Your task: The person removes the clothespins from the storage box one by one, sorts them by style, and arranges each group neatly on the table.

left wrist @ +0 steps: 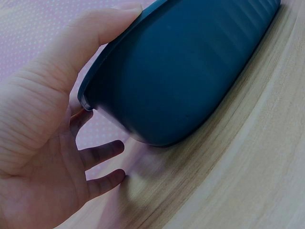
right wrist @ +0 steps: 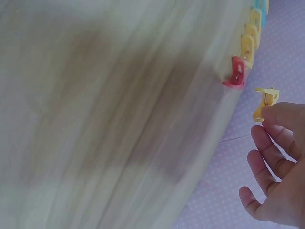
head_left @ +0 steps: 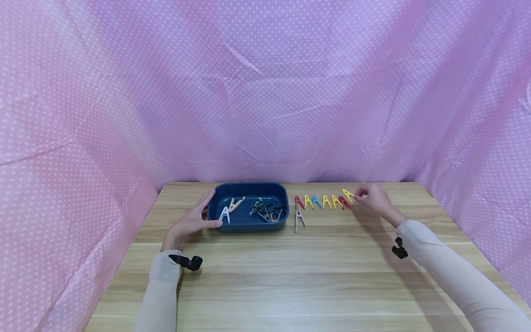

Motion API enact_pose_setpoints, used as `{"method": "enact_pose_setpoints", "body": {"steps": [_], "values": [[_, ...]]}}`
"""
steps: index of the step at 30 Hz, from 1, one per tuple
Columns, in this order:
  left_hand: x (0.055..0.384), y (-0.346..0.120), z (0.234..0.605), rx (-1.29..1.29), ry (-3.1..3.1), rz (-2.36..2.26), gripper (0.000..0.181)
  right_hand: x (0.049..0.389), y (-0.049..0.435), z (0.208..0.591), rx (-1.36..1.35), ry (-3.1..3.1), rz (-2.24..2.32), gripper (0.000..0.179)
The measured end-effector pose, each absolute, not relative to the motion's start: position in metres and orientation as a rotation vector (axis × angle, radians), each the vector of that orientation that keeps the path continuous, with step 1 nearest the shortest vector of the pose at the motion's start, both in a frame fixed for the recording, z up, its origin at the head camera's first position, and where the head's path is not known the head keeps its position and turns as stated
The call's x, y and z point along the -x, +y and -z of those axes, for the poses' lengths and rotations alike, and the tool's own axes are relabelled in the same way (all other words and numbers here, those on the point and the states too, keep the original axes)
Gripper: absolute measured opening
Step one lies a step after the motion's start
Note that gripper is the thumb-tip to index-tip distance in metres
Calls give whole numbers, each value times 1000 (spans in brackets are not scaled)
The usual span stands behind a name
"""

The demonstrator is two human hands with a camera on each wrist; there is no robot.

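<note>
In the head view my left hand (head_left: 192,222) grips the left end of a dark blue plastic box (head_left: 249,228), thumb on the front rim. The left wrist view shows several fingers (left wrist: 102,153) spread off its wall. Inside lie a white clothespin (head_left: 225,214), a cream clothespin (head_left: 236,204) and several dark and orange clips (head_left: 265,211). At the right, my right hand (head_left: 375,201) pinches a yellow clothespin (right wrist: 267,102) between thumb and finger. It is held by the right end of a row, beside a red clothespin (head_left: 345,202).
The row holds a red clothespin (head_left: 299,202), a blue clothespin (head_left: 317,202) and several yellow clothespins (head_left: 326,202). A pale grey-pink clothespin (head_left: 299,218) lies in front of its left end. A wooden table (head_left: 290,276) carries everything; a pink dotted cloth (head_left: 265,92) hangs behind.
</note>
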State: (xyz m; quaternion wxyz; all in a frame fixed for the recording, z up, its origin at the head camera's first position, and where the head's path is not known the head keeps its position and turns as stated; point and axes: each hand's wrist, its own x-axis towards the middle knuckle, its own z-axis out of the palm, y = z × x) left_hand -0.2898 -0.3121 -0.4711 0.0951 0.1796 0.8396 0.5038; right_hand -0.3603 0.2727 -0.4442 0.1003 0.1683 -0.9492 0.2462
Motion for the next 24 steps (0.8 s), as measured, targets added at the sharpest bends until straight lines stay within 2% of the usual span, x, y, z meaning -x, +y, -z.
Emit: {"method": "enact_pose_setpoints", "body": {"steps": [13, 24], "values": [[290, -312, 472, -528, 2503, -1479, 108, 360, 280, 453, -365, -2880, -715, 8], [290, -313, 472, -524, 2518, -1466, 109, 359, 282, 463, -362, -2808, -639, 9]]}}
